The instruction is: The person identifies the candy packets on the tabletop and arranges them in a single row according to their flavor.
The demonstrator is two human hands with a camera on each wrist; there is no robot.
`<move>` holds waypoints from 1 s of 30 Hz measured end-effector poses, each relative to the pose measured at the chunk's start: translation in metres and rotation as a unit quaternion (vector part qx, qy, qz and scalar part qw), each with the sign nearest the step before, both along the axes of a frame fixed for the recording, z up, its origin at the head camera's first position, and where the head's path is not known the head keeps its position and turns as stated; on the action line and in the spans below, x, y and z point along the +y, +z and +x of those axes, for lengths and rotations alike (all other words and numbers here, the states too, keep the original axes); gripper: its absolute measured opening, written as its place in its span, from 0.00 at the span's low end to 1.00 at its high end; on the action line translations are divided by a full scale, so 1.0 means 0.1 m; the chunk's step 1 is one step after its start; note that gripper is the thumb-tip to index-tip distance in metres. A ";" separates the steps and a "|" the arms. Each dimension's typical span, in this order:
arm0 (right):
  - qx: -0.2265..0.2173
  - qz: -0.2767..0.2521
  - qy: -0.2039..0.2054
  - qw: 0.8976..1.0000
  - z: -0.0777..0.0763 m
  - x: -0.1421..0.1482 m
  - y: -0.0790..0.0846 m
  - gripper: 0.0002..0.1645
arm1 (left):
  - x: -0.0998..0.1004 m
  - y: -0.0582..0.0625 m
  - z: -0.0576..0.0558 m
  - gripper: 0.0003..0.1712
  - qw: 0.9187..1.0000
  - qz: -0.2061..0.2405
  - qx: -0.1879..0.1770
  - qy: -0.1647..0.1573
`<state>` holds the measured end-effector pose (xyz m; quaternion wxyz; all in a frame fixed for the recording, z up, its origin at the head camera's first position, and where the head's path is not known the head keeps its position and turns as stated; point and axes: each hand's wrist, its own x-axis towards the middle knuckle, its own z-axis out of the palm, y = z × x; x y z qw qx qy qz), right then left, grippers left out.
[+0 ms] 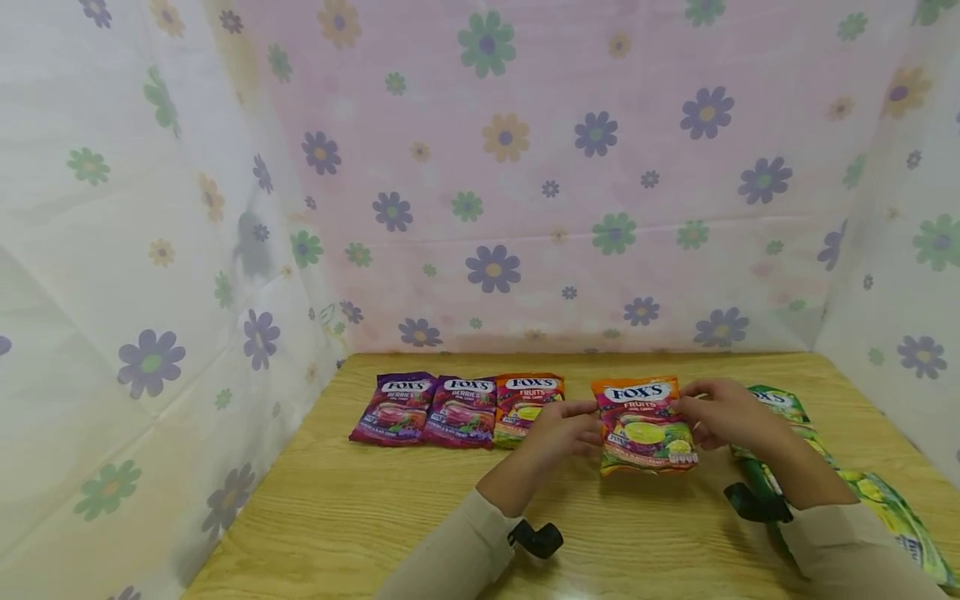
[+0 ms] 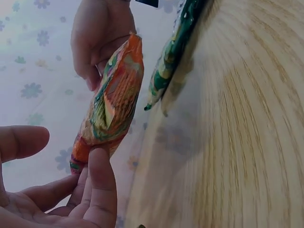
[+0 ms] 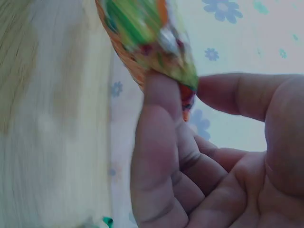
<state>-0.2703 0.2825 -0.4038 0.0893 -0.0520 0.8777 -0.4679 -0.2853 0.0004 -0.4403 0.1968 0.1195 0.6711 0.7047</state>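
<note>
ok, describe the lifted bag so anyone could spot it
On the wooden table, look right of the row of three bags. Between the left hand and right hand is an orange-topped FOX'S Fruits bag. The row's right-end bag looks alike, but only this one is held up off the table.

We wear a beige left sleeve [image 1: 453, 550] at six o'clock in the head view, a matching right sleeve [image 1: 851, 546] at four. Our left hand [image 1: 553, 440] and right hand [image 1: 735, 421] are bare. A black device [image 1: 542, 540] juts off one sleeve, a second device [image 1: 752, 503] off the other.
</note>
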 end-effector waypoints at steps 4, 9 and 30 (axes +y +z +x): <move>0.016 0.000 -0.014 1.000 -0.07 -0.10 -0.04 0.34 | -0.03 -0.01 -0.03 0.28 1.000 0.000 -0.004 0.023; 0.021 -0.022 -0.039 0.999 -0.14 -0.20 -0.11 0.34 | -0.06 -0.04 -0.10 0.26 0.999 0.022 -0.009 0.049; -0.006 -0.115 -0.083 0.990 -0.29 -0.34 -0.51 0.39 | -0.07 -0.19 -0.16 0.25 0.994 -0.042 0.044 0.095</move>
